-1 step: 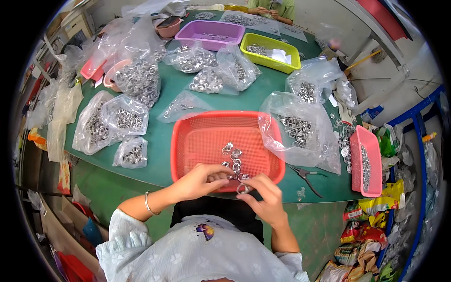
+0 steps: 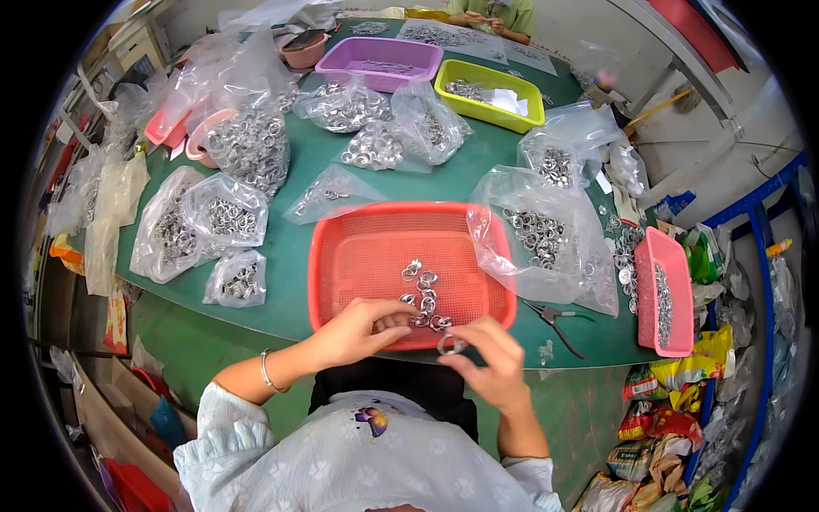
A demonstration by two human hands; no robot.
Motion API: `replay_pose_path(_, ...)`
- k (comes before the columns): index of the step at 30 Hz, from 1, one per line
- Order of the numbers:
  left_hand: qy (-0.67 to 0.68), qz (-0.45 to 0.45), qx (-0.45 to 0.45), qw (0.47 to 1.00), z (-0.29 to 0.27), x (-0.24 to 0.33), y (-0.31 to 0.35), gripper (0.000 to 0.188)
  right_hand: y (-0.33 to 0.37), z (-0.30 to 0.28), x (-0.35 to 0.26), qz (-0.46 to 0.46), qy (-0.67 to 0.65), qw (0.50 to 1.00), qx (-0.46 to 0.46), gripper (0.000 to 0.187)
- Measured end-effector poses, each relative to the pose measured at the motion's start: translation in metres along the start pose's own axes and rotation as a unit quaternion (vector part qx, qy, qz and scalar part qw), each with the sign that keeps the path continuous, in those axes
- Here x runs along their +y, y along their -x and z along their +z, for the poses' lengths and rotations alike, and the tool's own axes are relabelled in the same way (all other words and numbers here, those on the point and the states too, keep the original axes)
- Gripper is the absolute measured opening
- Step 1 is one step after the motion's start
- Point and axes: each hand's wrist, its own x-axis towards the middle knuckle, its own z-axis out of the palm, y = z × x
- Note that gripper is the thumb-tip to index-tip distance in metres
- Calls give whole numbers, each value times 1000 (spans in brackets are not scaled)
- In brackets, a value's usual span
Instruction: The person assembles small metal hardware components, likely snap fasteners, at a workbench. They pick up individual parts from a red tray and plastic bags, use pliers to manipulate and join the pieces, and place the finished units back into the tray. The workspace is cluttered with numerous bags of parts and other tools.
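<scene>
My right hand (image 2: pixel 495 367) pinches a silvery metal ring (image 2: pixel 451 345) between thumb and fingertips, over the near rim of a red plastic basket (image 2: pixel 320 256). To its left, my left hand (image 2: pixel 367 328) is curled at the same rim, its fingertips beside the loose rings. Whatever lies within its fingers is hidden. Several metal rings (image 2: pixel 428 294) lie in a loose line on the basket's mesh floor, running from the middle toward my hands.
Clear bags of rings (image 2: pixel 537 239) flank the basket, with more bags (image 2: pixel 229 218) leftward. Pliers (image 2: pixel 556 322) lie at right beside a pink basket (image 2: pixel 670 341). Purple (image 2: pixel 384 78) and green (image 2: pixel 490 118) baskets stand farther back. Across the table sits a person in green (image 2: pixel 512 17).
My right hand has moved slightly right with the ring, away from the other rings. My left hand stays nearly in place.
</scene>
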Motion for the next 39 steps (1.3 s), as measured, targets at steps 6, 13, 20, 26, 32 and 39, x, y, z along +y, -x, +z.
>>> replay_pose_path(6,-130,53,17,990,2,-15,8,23,-72,-96,31,1,216,937,274,23)
replay_pose_path(13,-84,41,12,996,0,-15,7,22,-90,-87,37,-65,178,950,247,24)
replay_pose_path(20,-75,59,-1,995,-3,-18,9,23,-101,-47,16,-49,87,967,-235,30)
replay_pose_path(26,-71,86,-24,993,-5,-22,12,24,-136,-17,9,52,56,848,-524,23)
replay_pose_path(32,-72,138,-13,988,-7,-24,11,27,-267,48,41,208,-259,933,-139,40)
replay_pose_path(39,24,142,-75,987,-14,-31,6,23,-256,63,46,223,-248,911,-243,34)
